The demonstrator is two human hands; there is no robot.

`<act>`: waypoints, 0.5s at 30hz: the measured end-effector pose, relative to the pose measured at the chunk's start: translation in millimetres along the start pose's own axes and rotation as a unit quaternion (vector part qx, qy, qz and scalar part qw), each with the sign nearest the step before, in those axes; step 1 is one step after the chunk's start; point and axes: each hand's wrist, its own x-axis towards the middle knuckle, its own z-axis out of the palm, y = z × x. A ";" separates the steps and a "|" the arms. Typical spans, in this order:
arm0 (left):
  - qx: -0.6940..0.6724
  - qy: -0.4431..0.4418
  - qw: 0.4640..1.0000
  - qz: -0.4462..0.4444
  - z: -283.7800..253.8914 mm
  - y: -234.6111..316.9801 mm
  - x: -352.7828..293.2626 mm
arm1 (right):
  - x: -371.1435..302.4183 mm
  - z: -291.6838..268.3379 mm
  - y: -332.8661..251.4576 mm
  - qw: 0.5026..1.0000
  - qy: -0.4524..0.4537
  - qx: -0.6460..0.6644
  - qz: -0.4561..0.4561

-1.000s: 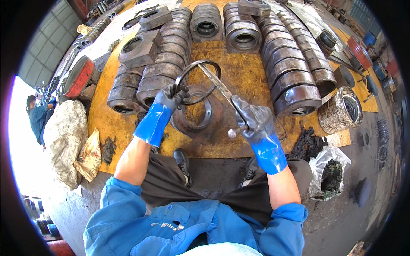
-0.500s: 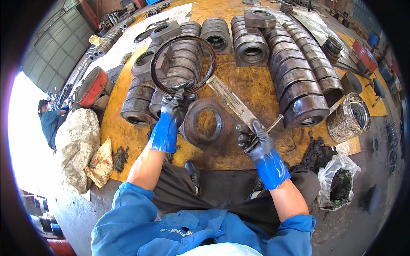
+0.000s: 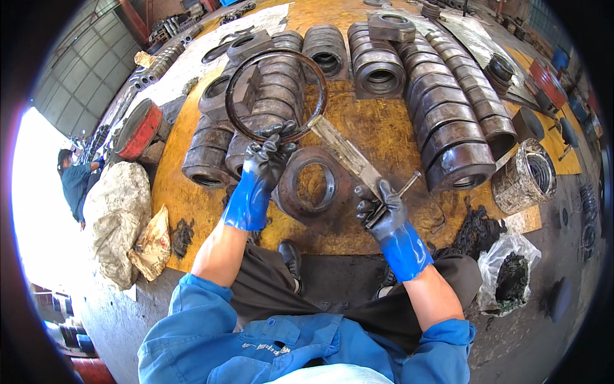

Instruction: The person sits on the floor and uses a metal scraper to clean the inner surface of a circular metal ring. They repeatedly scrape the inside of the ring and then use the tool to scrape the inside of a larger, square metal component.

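My left hand [image 3: 268, 160], in a blue and dark-grey glove, is closed on the lower rim of a large dark metal ring [image 3: 325, 93] and holds it raised. My gloved right hand [image 3: 387, 211] grips a flat wooden strip [image 3: 345, 150], whose far end meets or overlaps the ring's lower right rim. A metal rod with a small head [image 3: 410, 184] also sticks out of my right hand; its other end is hidden by the fingers. Below and between my hands, a thick metal block with a round hole [image 3: 342, 185] rests on the yellowish floor sheet.
Rows of heavy metal cylinders [image 3: 441, 118] stretch away ahead. At left lie a red drum [image 3: 137, 131] and a pale sack [image 3: 118, 217]; a person [image 3: 77, 185] is beyond. At right are a stained bucket [image 3: 511, 185], black scraps [image 3: 476, 233] and a plastic bag [image 3: 531, 256].
The ring and my left hand have shifted very slightly, with the ring's tilt a little changed. My right hand keeps its grip on the wooden strip and rod, almost in place.
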 end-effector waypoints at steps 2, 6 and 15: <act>0.010 0.009 1.000 0.004 -7.9 2.9 3.4 | 0.7 1.1 -2.1 1.000 -0.014 0.009 -0.019; 0.124 -0.086 0.988 -0.021 -42.0 9.9 8.9 | 1.9 4.2 -17.2 0.995 -0.077 0.049 -0.051; 0.418 -0.197 0.884 -0.074 -17.7 20.9 -8.9 | -19.4 21.1 -56.8 0.996 -0.013 -0.035 -0.082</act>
